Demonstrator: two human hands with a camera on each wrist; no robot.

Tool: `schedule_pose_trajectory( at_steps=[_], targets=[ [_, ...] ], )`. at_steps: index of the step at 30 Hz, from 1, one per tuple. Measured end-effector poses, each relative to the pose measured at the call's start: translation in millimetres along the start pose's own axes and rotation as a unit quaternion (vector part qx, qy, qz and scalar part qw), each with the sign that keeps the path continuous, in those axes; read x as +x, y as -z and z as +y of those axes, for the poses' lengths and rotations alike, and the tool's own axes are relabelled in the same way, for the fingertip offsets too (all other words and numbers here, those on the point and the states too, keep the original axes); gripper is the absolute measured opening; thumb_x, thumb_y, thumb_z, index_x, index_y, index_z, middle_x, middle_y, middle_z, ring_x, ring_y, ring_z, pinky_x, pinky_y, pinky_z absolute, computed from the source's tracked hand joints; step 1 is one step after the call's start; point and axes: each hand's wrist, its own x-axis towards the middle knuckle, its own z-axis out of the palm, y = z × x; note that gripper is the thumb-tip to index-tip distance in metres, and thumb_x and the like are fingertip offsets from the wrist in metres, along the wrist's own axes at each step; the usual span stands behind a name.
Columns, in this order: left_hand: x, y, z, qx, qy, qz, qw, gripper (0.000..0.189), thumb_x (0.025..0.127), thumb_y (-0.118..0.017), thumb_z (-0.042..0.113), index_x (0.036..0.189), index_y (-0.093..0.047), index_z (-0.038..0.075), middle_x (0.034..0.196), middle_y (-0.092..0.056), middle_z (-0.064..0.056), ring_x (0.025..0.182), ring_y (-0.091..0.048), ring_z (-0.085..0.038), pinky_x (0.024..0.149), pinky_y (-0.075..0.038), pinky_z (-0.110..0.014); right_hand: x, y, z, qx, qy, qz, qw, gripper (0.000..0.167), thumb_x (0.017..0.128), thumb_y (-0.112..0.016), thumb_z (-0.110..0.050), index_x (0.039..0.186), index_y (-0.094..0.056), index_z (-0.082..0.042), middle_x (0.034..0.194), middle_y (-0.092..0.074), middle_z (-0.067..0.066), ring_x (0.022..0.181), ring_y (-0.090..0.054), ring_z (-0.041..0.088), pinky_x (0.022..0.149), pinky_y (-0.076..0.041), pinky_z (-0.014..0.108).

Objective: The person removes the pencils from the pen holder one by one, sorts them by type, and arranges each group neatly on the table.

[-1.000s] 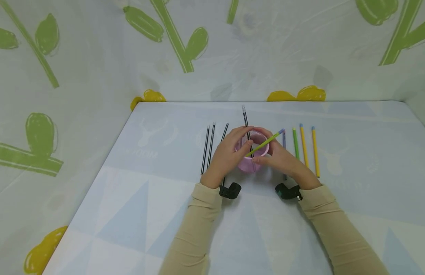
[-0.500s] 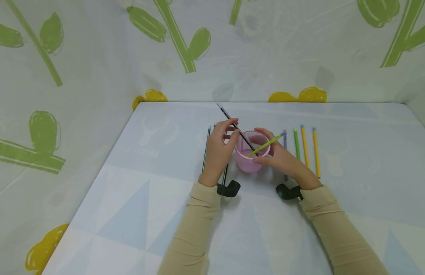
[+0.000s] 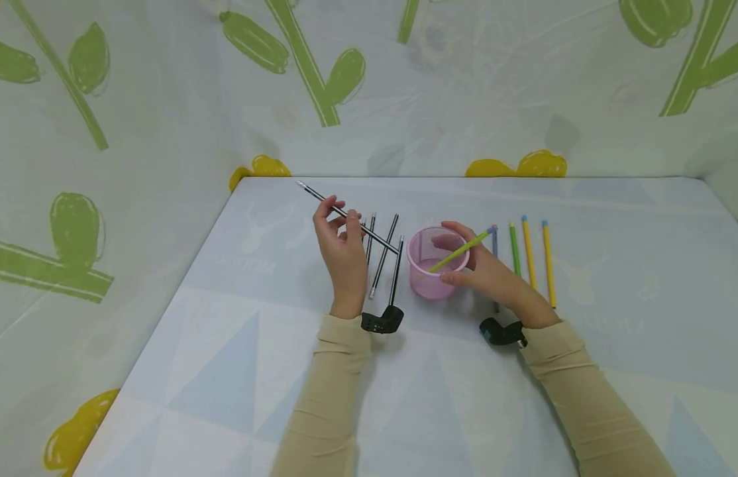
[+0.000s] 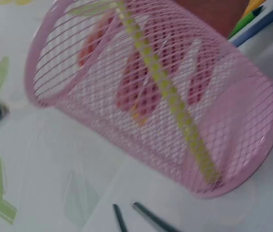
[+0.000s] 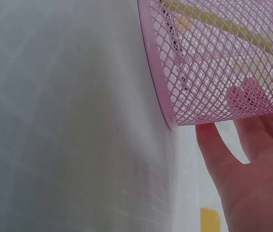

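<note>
In the head view my left hand (image 3: 344, 265) pinches a black striped pencil (image 3: 312, 192) by its middle, above other black pencils. It slants down to the right, its lower end short of the pink mesh pencil cup (image 3: 430, 286). My right hand (image 3: 494, 281) grips that cup's right side, thumb at the near rim. A yellow-green pencil (image 3: 458, 253) leans inside, its top over the rim. Through the mesh (image 4: 112, 133) in the left wrist view the yellow-green pencil (image 4: 175, 106) reaches the base. The right wrist view shows fingers (image 5: 216, 152) against the cup (image 5: 213, 72).
Several black pencils (image 3: 395, 278) lie left of the cup, partly hidden by the left hand and wrist camera. To the right lie a purple-blue pencil (image 3: 495, 245), a green pencil (image 3: 514, 248) and two yellow pencils (image 3: 548, 265). A patterned wall (image 3: 428, 99) stands behind the table.
My left hand has drawn the black pencil out of the cup and moved it left, tilting it flatter. My right hand and the cup have stayed nearly still.
</note>
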Motion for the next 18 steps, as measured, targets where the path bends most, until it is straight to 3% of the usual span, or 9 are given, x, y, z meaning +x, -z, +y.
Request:
schedule_pose_trajectory(
  at_steps=[5, 8, 13, 18],
  targets=[
    [7.6, 13.2, -10.6, -0.016, 0.03, 0.027, 0.9991, 0.03, 0.093, -0.041, 0.011, 0.123, -0.034, 0.007, 0.115, -0.04, -0.004, 0.091, -0.055, -0.029, 0.073, -0.042, -0.03, 4.2, 1, 19, 0.007, 0.003, -0.001, 1.0, 0.076, 0.08, -0.063, -0.014, 0.14, -0.017, -0.026, 0.136, -0.036, 0.01, 0.126, -0.031, 0.027, 0.096, -0.029, 0.053],
    [13.2, 21.0, -23.9, 0.001, 0.046, 0.036, 0.9983, 0.031, 0.091, -0.04, 0.007, 0.122, -0.036, 0.011, 0.119, -0.04, 0.0, 0.085, -0.056, -0.025, 0.063, -0.04, -0.027, 6.4, 2, 30, 0.007, 0.009, -0.004, 0.9999, 0.076, 0.08, -0.064, -0.017, 0.138, -0.018, -0.033, 0.136, -0.037, 0.005, 0.126, -0.032, 0.023, 0.097, -0.03, 0.051],
    [19.1, 31.1, -37.7, 0.078, 0.087, 0.03, 0.9927, 0.04, 0.086, -0.035, 0.001, 0.121, -0.042, 0.018, 0.125, -0.041, 0.007, 0.073, -0.055, -0.022, 0.047, -0.032, -0.025, 7.7, 4, 33, 0.011, 0.021, -0.004, 0.9997, 0.075, 0.081, -0.064, -0.017, 0.138, -0.018, -0.036, 0.135, -0.037, 0.004, 0.125, -0.032, 0.023, 0.096, -0.03, 0.051],
    [18.3, 36.5, -46.4, 0.185, 0.127, -0.023, 0.9743, 0.044, 0.088, -0.037, 0.004, 0.125, -0.046, 0.025, 0.096, -0.058, -0.003, 0.059, -0.048, -0.025, 0.045, -0.031, -0.027, 5.5, 3, 25, 0.022, 0.019, -0.006, 0.9996, 0.075, 0.081, -0.063, -0.013, 0.139, -0.018, -0.031, 0.136, -0.036, 0.008, 0.126, -0.031, 0.024, 0.097, -0.029, 0.052]
  ],
)
